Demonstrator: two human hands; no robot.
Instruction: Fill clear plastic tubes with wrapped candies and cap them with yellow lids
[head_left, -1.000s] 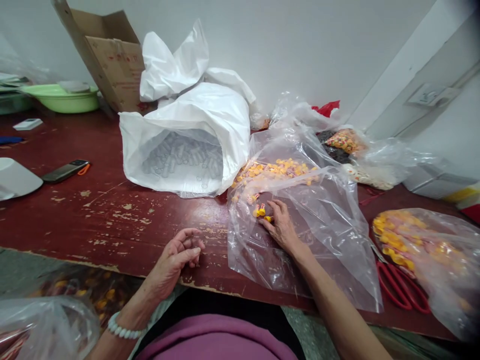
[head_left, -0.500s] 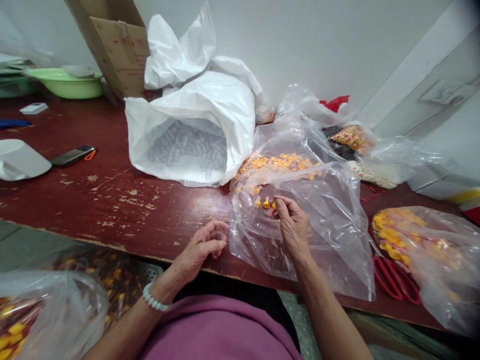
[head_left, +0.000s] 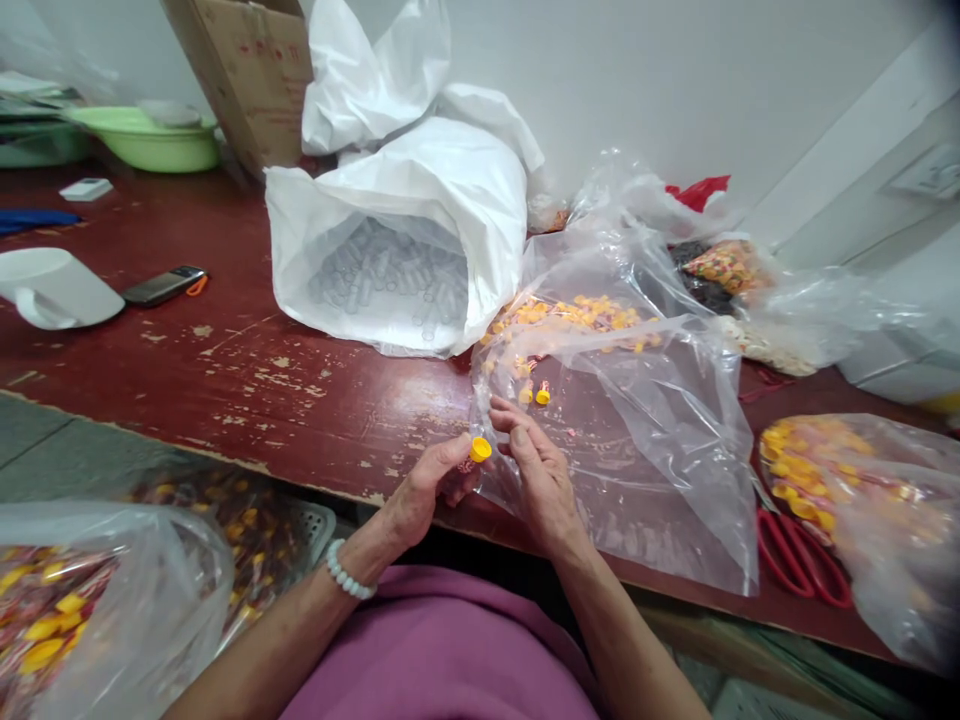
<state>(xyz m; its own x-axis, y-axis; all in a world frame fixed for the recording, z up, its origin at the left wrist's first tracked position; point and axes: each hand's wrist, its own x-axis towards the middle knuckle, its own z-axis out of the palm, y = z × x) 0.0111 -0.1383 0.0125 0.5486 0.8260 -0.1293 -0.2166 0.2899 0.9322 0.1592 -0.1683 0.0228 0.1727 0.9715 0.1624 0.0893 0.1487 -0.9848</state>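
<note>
My left hand [head_left: 424, 492] is closed on a small yellow-capped piece [head_left: 480, 450] with a red-and-white patterned body, its yellow round end facing up. Just to the right, my right hand [head_left: 541, 470] has its fingers loosely bent and apart, and I see nothing in them. Past my right fingertips, a similar yellow-capped piece [head_left: 542, 393] lies at the mouth of a clear plastic bag [head_left: 660, 530]. Deeper in that bag is a heap of yellow-capped pieces [head_left: 592, 315].
A white sack [head_left: 487, 190] lies open with clear tubes [head_left: 390, 270] inside. Red-handled scissors [head_left: 802, 560] rest at the right beside another filled bag [head_left: 892, 540]. A white mug [head_left: 64, 290] and a phone [head_left: 165, 286] are at left. A bag of yellow-capped pieces [head_left: 150, 590] stands below the table edge.
My right hand has moved left from the clear bag toward my left hand. A yellow-capped piece that was in my right fingers is now in my left hand. The view has shifted slightly.
</note>
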